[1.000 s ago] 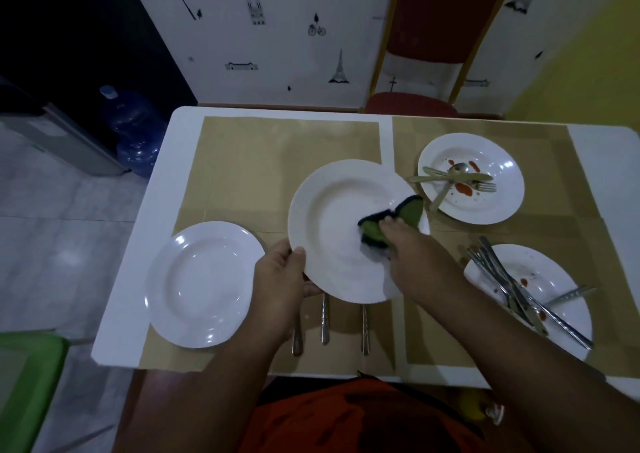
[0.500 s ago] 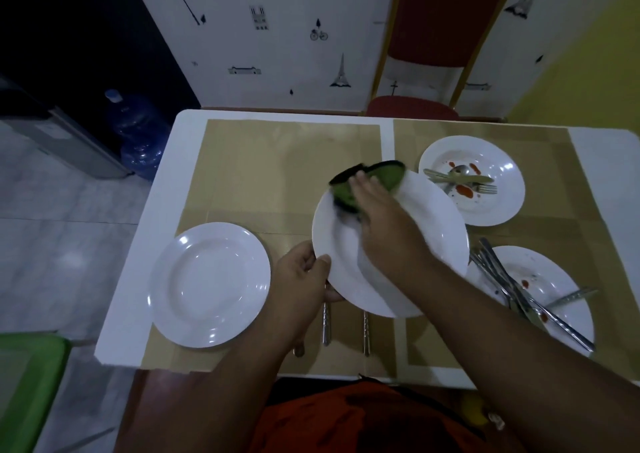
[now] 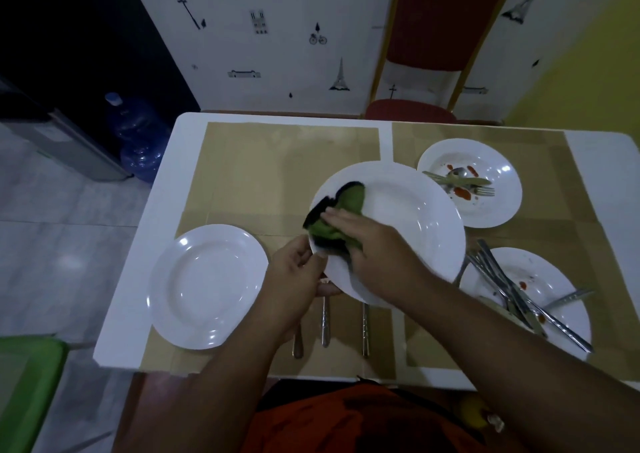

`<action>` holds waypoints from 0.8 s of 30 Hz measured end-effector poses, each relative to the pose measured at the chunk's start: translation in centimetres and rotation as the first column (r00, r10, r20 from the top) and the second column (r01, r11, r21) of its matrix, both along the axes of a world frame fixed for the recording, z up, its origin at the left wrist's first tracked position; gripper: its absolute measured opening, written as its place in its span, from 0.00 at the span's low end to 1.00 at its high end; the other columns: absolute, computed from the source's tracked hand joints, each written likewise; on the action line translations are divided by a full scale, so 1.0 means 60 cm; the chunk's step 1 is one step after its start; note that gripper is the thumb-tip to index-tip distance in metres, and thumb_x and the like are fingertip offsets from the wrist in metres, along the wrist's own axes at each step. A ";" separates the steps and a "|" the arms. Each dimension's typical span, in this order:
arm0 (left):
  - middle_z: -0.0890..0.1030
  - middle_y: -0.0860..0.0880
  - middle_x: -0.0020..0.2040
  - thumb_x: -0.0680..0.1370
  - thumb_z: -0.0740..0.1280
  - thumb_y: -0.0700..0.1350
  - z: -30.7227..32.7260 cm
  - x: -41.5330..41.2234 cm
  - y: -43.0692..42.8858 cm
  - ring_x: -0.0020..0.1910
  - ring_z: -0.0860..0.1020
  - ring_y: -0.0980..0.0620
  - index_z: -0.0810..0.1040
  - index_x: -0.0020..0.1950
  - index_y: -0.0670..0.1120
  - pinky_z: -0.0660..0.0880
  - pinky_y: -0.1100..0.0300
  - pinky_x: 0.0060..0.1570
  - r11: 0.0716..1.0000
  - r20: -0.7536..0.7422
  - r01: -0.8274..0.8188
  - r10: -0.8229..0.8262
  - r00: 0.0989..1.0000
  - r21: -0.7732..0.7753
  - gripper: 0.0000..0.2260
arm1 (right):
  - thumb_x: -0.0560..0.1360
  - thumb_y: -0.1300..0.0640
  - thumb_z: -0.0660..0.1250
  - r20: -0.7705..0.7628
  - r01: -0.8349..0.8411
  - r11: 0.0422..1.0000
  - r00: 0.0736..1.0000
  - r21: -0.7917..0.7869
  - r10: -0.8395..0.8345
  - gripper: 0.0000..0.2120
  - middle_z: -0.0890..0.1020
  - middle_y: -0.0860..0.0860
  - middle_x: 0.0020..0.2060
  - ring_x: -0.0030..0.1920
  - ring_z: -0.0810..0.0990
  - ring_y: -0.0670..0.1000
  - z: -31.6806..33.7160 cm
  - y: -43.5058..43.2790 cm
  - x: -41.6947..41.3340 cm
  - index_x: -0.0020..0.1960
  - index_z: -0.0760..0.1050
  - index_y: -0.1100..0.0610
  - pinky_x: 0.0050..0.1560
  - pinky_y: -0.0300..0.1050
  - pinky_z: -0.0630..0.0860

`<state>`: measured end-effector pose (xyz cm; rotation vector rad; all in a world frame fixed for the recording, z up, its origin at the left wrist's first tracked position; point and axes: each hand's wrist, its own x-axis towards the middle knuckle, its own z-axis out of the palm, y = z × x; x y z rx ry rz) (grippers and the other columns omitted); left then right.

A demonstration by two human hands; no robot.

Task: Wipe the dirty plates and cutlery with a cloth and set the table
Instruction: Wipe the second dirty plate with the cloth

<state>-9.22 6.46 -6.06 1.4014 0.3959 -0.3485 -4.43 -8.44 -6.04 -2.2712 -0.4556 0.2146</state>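
My left hand (image 3: 298, 274) grips the near-left rim of a large white plate (image 3: 408, 217), held tilted above the table. My right hand (image 3: 377, 248) presses a green and black cloth (image 3: 341, 217) against the plate's left side. A clean white plate (image 3: 207, 286) lies at the near left. Three pieces of cutlery (image 3: 325, 321) lie on the mat below the held plate. A stained plate with a spoon and fork (image 3: 471, 182) sits at the far right. Another stained plate (image 3: 550, 286) with several pieces of cutlery is at the near right.
The white table (image 3: 166, 182) carries tan placemats (image 3: 277, 162). A red chair (image 3: 433, 47) stands behind the far edge. A water bottle (image 3: 135, 134) stands on the floor at the left, and a green object (image 3: 24, 383) at the near left.
My right hand has swept the cloth from the plate's right side over its top edge to its left side. The held plate has shifted slightly right.
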 end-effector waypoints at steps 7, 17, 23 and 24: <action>0.85 0.45 0.57 0.83 0.63 0.38 -0.001 0.006 0.013 0.54 0.85 0.45 0.78 0.66 0.46 0.83 0.45 0.49 0.999 -0.003 0.035 -0.035 0.999 -0.004 0.13 | 0.74 0.65 0.61 -0.050 -0.088 0.996 0.995 0.028 0.089 0.24 0.71 0.45 0.67 0.68 0.64 0.38 0.002 -0.019 -0.042 0.70 0.69 0.56 0.68 0.28 0.58; 0.85 0.41 0.55 0.81 0.62 0.33 0.000 0.020 0.015 0.53 0.84 0.42 0.80 0.63 0.41 0.82 0.44 0.50 0.994 -0.024 -0.017 0.014 1.000 -0.109 0.13 | 0.72 0.70 0.63 -0.078 -0.132 0.991 0.988 0.005 0.132 0.28 0.73 0.45 0.67 0.67 0.69 0.40 0.010 -0.018 -0.013 0.68 0.73 0.50 0.67 0.28 0.59; 0.85 0.38 0.53 0.82 0.62 0.34 -0.020 0.009 0.024 0.47 0.84 0.44 0.80 0.61 0.41 0.83 0.47 0.43 0.993 -0.088 -0.048 0.038 0.995 -0.109 0.11 | 0.69 0.71 0.62 -0.202 -0.227 0.974 0.955 -0.025 0.217 0.29 0.76 0.40 0.62 0.64 0.71 0.37 0.013 -0.063 -0.037 0.62 0.78 0.46 0.69 0.36 0.65; 0.85 0.38 0.53 0.82 0.61 0.34 -0.021 0.009 0.025 0.45 0.84 0.45 0.80 0.61 0.41 0.82 0.50 0.40 0.993 -0.089 -0.048 0.039 0.995 -0.107 0.11 | 0.69 0.70 0.63 -0.219 -0.238 0.971 0.949 -0.034 0.225 0.28 0.76 0.38 0.62 0.64 0.70 0.37 0.015 -0.067 -0.040 0.62 0.78 0.45 0.69 0.38 0.65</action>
